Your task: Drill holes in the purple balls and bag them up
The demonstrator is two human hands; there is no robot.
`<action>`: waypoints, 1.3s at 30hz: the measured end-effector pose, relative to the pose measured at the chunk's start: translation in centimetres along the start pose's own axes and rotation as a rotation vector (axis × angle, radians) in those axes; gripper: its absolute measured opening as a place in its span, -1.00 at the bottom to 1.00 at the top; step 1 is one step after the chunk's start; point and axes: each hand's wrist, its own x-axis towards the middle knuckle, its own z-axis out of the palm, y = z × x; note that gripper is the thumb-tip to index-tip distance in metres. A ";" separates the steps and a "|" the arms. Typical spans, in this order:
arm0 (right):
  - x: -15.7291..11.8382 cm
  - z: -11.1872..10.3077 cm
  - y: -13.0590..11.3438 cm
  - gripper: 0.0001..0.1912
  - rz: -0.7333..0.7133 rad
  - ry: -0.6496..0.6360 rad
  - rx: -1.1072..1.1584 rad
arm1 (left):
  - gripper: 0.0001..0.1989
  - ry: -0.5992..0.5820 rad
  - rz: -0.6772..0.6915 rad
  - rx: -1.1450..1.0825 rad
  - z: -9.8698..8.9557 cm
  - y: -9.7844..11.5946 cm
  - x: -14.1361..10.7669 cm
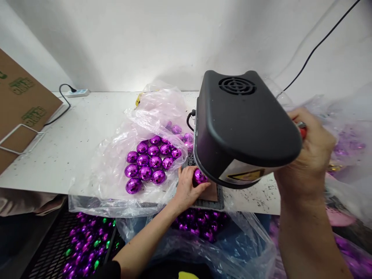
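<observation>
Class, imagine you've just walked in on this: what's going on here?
A person is at a white table with a black machine. Their left hand holds a shiny purple ball beside the machine's lower edge, while their right hand grips what looks like a red handle at its side. More purple balls lie to the left in clear plastic; others sit below the table edge.
</observation>
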 end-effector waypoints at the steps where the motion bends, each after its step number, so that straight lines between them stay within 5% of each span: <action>1: 0.0 0.0 0.0 -0.78 -0.006 -0.004 -0.001 | -0.54 -0.001 -0.033 -0.023 -0.5 -0.2 0.1; 8: -0.1 0.3 -0.5 -0.87 -0.029 0.035 -0.030 | -0.56 0.029 -0.161 -0.095 -3.2 -1.2 0.0; 13: -0.4 0.5 -0.3 -0.94 -0.051 0.058 -0.041 | -0.59 -0.014 -0.118 -0.060 -2.4 -1.0 -0.3; 25: -0.3 0.0 0.3 -0.88 -0.038 0.042 -0.016 | -0.55 0.031 0.231 0.168 0.4 -0.5 -1.1; 32: -0.3 -0.7 0.5 -0.75 0.008 -0.003 -0.040 | -0.61 -0.124 0.189 0.064 -0.2 0.3 -0.4; 39: -0.4 -0.5 0.1 -0.82 0.001 0.008 -0.058 | -0.56 -0.171 0.150 0.106 -0.8 1.1 -0.4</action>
